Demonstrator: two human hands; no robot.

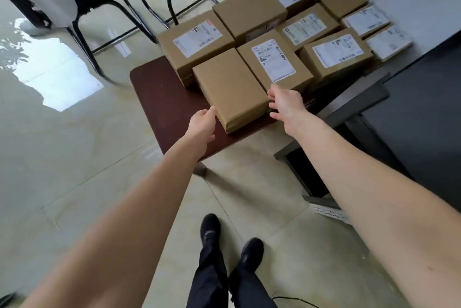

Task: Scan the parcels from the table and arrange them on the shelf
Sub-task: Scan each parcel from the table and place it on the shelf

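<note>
Left hand (pixel 203 124) and right hand (pixel 287 105), fingers spread, flank plain matte cardboard parcel (pixel 230 88) at near edge of dark glossy table (pixel 159 98); left fingertips touch its corner. Labelled parcels (pixel 274 61) packed behind, bare tabletop left.

You see matt brown cardboard parcels (pixel 230 88), several with smooth white paper labels (pixel 273 59), on a dark reddish-brown worktop (pixel 159 98) with a smooth, dull finish. The pale tiled floor (pixel 62 133) beneath you is glossy and mirrors light. Black metal chair legs (pixel 84 41) look smooth.
</note>
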